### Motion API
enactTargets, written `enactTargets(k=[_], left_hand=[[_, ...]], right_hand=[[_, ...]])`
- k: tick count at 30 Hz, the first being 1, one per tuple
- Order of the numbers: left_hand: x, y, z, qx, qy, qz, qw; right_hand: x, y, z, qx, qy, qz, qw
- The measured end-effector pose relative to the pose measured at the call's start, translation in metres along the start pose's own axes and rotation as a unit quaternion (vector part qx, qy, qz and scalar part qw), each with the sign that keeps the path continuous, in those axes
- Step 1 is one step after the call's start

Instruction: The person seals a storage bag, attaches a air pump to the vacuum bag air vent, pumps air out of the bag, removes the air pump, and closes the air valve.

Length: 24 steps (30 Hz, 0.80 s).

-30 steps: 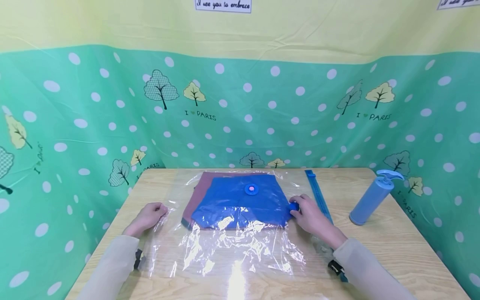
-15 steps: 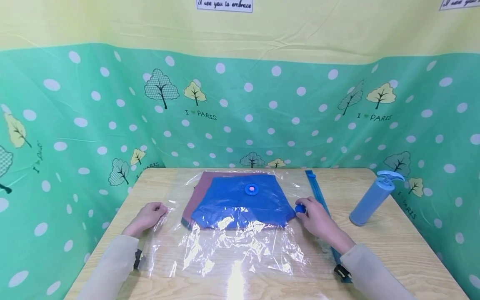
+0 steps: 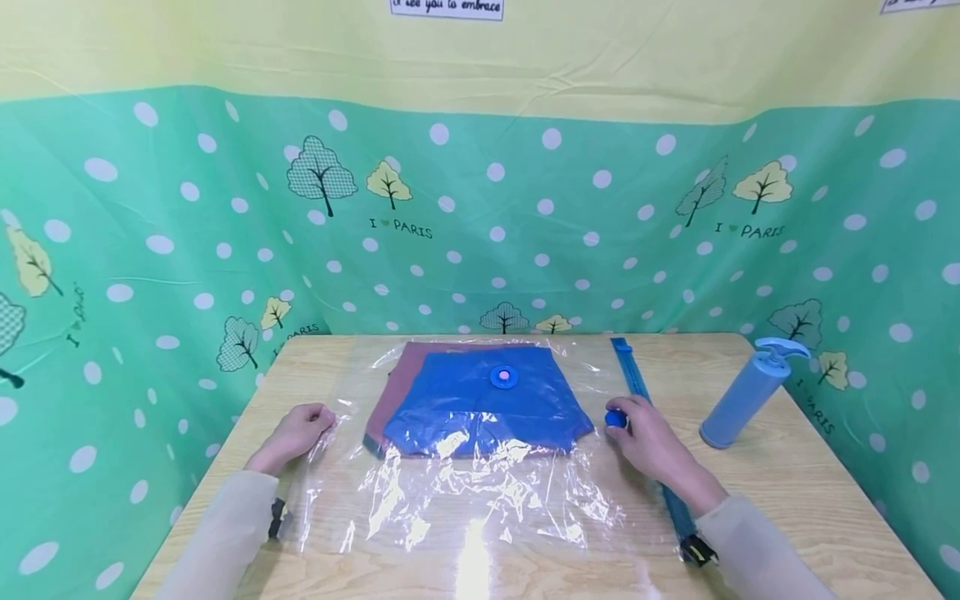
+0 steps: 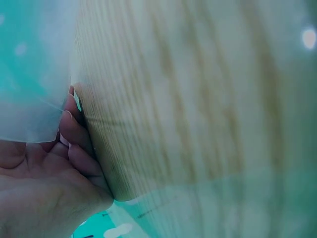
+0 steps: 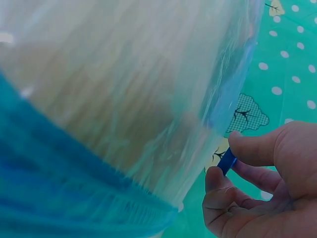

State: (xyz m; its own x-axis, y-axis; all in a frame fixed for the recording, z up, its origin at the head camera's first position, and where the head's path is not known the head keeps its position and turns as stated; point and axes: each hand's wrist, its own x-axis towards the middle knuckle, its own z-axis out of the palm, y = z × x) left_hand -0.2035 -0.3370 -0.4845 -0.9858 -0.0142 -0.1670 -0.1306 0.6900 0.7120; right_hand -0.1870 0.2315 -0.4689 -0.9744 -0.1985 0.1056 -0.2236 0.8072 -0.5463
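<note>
The blue cloth (image 3: 487, 425) makes the clock's centre, inside the clear bag (image 3: 450, 517) on the table (image 3: 318, 362). At 9 o'clock the left hand (image 3: 296, 432) pinches the bag's edge; at 3 the right hand (image 3: 652, 442) grips a blue cap (image 3: 615, 418) between thumb and fingers. The valve (image 3: 504, 377) sits at 1, mauve cloth (image 3: 401, 383) at 10, the strip (image 3: 632, 373) from 2 to 4, the pump (image 3: 738, 404) beyond the cap

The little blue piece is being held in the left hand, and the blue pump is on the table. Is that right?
Not quite: the little blue piece is in the right hand, not the left hand. The right wrist view shows it pinched there. The blue pump is on the table.
</note>
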Motion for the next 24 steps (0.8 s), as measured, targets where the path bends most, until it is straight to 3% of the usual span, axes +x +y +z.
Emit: enactTargets(k=[24], left_hand=[[0.002, -0.003, -0.002, 0.006, 0.002, 0.008, 0.9999]], right_hand=[[-0.025, 0.026, -0.012, -0.015, -0.001, 0.028, 1.0]])
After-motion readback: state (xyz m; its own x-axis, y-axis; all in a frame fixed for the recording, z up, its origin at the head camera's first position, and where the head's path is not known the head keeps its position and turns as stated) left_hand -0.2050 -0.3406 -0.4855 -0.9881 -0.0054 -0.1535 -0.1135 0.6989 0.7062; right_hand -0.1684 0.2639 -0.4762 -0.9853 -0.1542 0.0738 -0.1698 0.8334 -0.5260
